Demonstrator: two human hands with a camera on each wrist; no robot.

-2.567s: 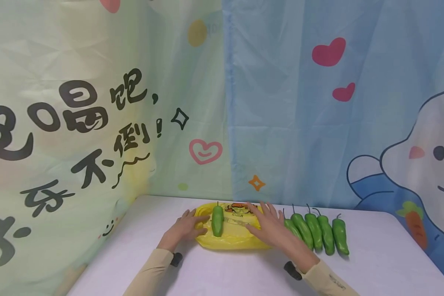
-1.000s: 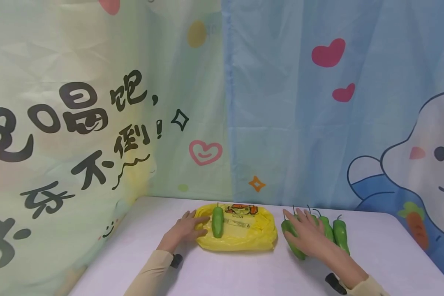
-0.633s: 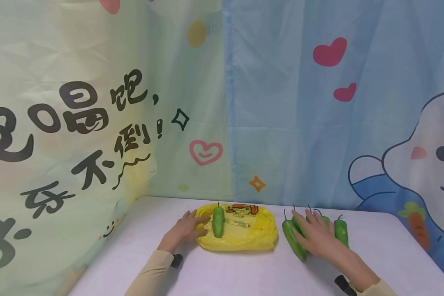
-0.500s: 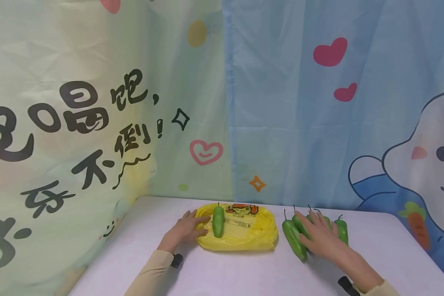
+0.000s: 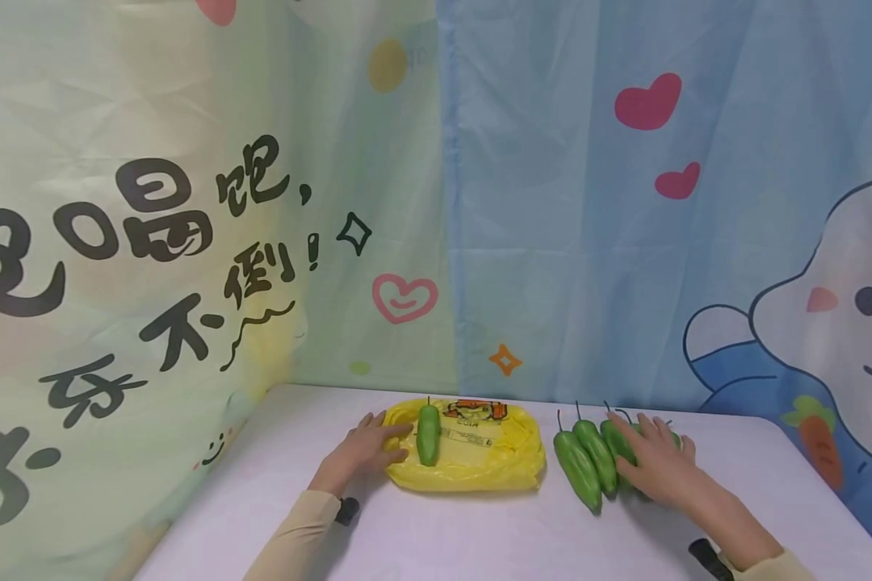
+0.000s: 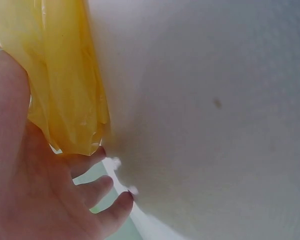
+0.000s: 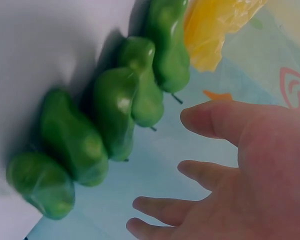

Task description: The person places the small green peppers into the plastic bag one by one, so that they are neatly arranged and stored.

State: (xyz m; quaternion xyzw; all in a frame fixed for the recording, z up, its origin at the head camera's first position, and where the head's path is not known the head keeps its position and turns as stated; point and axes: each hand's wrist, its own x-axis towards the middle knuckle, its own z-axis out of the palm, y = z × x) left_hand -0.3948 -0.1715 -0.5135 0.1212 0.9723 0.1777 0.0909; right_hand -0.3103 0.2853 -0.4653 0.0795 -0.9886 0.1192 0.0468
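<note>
My left hand [image 5: 363,448] rests at the left edge of a crumpled yellow plastic bag [image 5: 509,476], fingers spread and thumb extended; the left wrist view shows the bag [image 6: 70,75] beside those fingers. On top of the bag's left part lies one green pepper [image 5: 428,436]. Over a row of several green peppers [image 5: 577,472] on the right hovers my right hand [image 5: 657,464], its fingers apart and gripping nothing. It hides part of the peppers at the row's right end. In the right wrist view the whole row shows, with one pepper [image 7: 115,112] in the middle, apart from the fingers.
A white table [image 5: 436,537] carries everything. Behind it hangs a printed curtain [image 5: 523,202] with hearts, lettering and a cartoon animal. Both sleeves are beige, and a dark wrist device [image 5: 710,558] sits by the right cuff.
My right hand has moved from over the bag to the right, across the row of peppers towards its right end. The left hand, bag and peppers look the same.
</note>
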